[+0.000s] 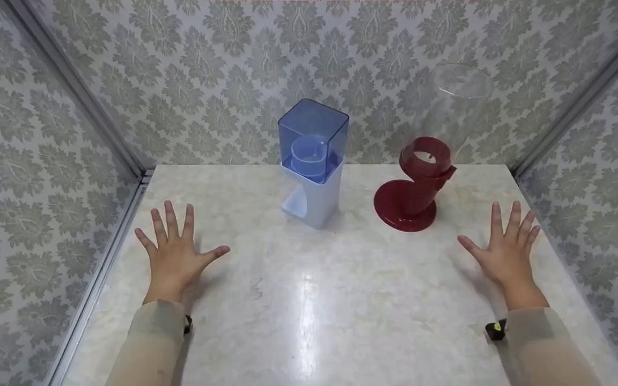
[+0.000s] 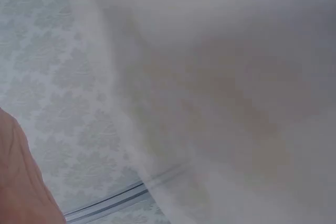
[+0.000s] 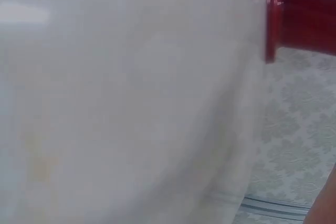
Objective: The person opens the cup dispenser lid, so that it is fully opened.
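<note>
My left hand (image 1: 175, 262) is spread over the left side of the pale tabletop, fingers straight, holding nothing. On the right side my right hand (image 1: 507, 257) is spread the same way and holds nothing. Between them, toward the back, stands a white dispenser-like stand (image 1: 322, 201) with a translucent blue square container (image 1: 314, 128) on top. Right of it is a dark red stand (image 1: 421, 193) with a round base, bearing a clear, open-topped cylinder (image 1: 451, 112). The red stand is nearest to my right hand, apart from it. Its base (image 3: 271, 19) shows in the right wrist view.
The marbled white table (image 1: 266, 321) meets a patterned wallpaper wall (image 1: 228, 69) at the back. Similar panels with metal rails (image 1: 100, 279) flank both sides. A small black device (image 1: 495, 329) sits at the right wrist.
</note>
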Available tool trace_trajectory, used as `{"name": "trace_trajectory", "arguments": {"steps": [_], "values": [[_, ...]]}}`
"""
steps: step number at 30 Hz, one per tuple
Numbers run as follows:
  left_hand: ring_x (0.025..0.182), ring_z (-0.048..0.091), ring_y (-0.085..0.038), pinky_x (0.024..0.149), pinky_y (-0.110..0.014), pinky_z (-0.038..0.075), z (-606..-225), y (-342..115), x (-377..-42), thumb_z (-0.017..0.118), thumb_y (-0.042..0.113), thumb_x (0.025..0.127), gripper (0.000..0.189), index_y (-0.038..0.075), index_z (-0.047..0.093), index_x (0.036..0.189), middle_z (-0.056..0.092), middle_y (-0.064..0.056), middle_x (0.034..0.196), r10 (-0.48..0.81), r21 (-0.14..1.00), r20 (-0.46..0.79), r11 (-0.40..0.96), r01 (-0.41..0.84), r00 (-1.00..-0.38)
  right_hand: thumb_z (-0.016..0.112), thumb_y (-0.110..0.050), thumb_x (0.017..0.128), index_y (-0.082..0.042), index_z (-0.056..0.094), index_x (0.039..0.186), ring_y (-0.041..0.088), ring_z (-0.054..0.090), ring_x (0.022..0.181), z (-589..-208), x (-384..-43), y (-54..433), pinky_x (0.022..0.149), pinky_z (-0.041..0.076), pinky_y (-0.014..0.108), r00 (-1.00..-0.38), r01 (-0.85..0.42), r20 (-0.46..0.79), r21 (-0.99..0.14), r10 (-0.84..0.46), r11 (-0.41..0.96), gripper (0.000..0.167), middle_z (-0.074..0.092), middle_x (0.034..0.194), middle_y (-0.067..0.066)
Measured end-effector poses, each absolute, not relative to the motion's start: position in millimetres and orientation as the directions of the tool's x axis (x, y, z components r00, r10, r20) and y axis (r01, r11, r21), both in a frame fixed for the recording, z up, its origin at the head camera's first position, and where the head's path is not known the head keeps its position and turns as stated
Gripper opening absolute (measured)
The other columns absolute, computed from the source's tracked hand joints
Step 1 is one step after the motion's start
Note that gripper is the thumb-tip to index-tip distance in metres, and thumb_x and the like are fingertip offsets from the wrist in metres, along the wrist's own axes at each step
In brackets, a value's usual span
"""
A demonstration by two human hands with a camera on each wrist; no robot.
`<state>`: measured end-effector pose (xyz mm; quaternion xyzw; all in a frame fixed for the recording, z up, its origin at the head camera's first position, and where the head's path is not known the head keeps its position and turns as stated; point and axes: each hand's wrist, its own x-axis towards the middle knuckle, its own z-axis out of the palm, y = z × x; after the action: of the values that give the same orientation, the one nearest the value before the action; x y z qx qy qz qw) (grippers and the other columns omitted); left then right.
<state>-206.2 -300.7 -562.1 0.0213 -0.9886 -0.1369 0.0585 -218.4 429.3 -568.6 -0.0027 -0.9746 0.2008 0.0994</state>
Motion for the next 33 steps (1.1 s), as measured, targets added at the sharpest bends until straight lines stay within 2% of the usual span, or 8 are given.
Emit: {"name": "trace_trajectory", "arguments": {"steps": [4,8,16,20,27,30,33], "values": [[0.172,-0.030,-0.050,0.127,-0.088,-0.023,-550.4,-295.9,-204.8,0.058,0.102,0.086,0.139,0.029,-0.011,0.182,-0.040,-0.008,0.183,-0.081,0.282,0.154,0.959,-0.035,-0.985,0.066,-0.075,0.103,-0.022,-0.007,0.183,0.051,-0.036,0.170,-561.5,-223.2,418.3,0.133,-0.025,0.077,-0.972,-0.052,0.228,-0.422,0.050,0.905,0.121,-0.031,0.187,0.015],[0.172,-0.031,-0.048,0.127,-0.088,-0.022,-537.7,-284.3,-203.9,0.065,0.098,0.085,0.140,0.031,-0.010,0.182,-0.038,-0.008,0.184,-0.100,0.325,0.199,0.945,-0.030,-0.975,0.072,-0.071,0.102,-0.024,-0.009,0.183,0.050,-0.034,0.171,-557.0,-227.4,404.4,0.136,-0.020,0.078,-0.962,-0.086,0.269,-0.461,0.047,0.883,0.123,-0.028,0.188,0.016],[0.175,-0.022,-0.050,0.128,-0.090,-0.017,-527.4,-255.4,-197.5,0.078,0.094,0.078,0.146,0.029,0.003,0.184,-0.026,-0.012,0.189,-0.127,0.416,0.308,0.909,0.014,-0.943,0.086,-0.047,0.095,-0.022,0.000,0.184,0.049,-0.018,0.175,-565.5,-222.5,359.3,0.134,0.007,0.088,-0.924,-0.155,0.369,-0.602,0.102,0.783,0.125,-0.012,0.190,0.018],[0.176,-0.018,-0.050,0.129,-0.090,-0.014,-528.0,-241.7,-194.7,0.087,0.086,0.075,0.147,0.030,0.006,0.184,-0.018,-0.014,0.191,-0.164,0.493,0.354,0.869,0.035,-0.921,0.086,-0.042,0.093,-0.018,0.007,0.183,0.048,-0.010,0.176,-571.3,-225.7,334.9,0.134,0.014,0.086,-0.903,-0.216,0.420,-0.628,0.091,0.748,0.123,-0.004,0.191,0.018],[0.176,-0.018,-0.049,0.132,-0.088,-0.011,-527.9,-217.5,-197.6,0.089,0.083,0.073,0.148,0.032,0.005,0.184,-0.014,-0.015,0.192,-0.169,0.582,0.380,0.808,0.093,-0.909,0.086,-0.039,0.091,-0.013,0.015,0.181,0.043,0.003,0.176,-570.6,-235.1,301.1,0.135,0.018,0.084,-0.858,-0.344,0.507,-0.684,0.081,0.643,0.118,0.009,0.190,0.018],[0.177,-0.016,-0.049,0.134,-0.086,-0.010,-525.6,-207.4,-203.8,0.094,0.076,0.072,0.149,0.028,0.009,0.184,-0.011,-0.015,0.192,-0.166,0.616,0.399,0.777,0.129,-0.902,0.087,-0.034,0.090,-0.013,0.018,0.181,0.038,0.010,0.175,-566.8,-243.6,287.5,0.133,0.027,0.082,-0.842,-0.401,0.536,-0.702,0.064,0.589,0.116,0.013,0.190,0.014],[0.178,-0.011,-0.048,0.136,-0.085,-0.005,-523.3,-196.6,-210.5,0.097,0.071,0.071,0.149,0.023,0.013,0.184,-0.007,-0.014,0.193,-0.167,0.643,0.427,0.747,0.169,-0.889,0.088,-0.039,0.090,-0.014,0.023,0.180,0.036,0.012,0.174,-564.9,-254.2,271.2,0.131,0.032,0.081,-0.812,-0.454,0.579,-0.705,0.072,0.545,0.113,0.018,0.189,0.013]]}}
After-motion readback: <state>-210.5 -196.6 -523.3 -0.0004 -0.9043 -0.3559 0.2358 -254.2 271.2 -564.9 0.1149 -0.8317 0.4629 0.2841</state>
